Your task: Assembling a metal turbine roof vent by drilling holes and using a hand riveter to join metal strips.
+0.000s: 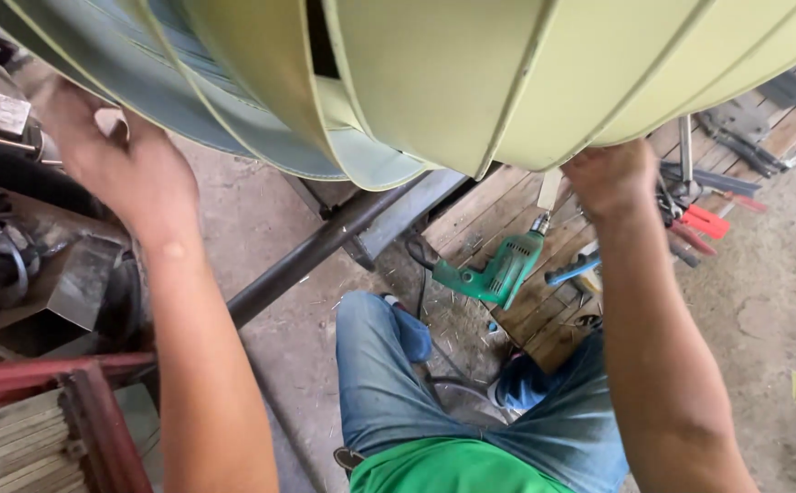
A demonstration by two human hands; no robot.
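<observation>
Pale green vaned metal drum (434, 82), left hand (119, 169) curled against its edge, right hand (612, 178) closed under its rim.

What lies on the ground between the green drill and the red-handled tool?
In the head view, a blue-handled tool lies on the wooden boards between the green drill and the red-handled tool; the right hand hangs above.

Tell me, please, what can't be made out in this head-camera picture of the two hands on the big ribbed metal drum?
- Drum: head view; the picture's top edge cuts it off, so its whole shape is unknown.
- Right hand: its fingertips go under the drum's rim, so the grip is hidden.
- Left hand: seen from the back; its palm side is hidden.
- Green drill: its bit is hidden near the rim.
- Tools on the planks: too jumbled to identify.
</observation>
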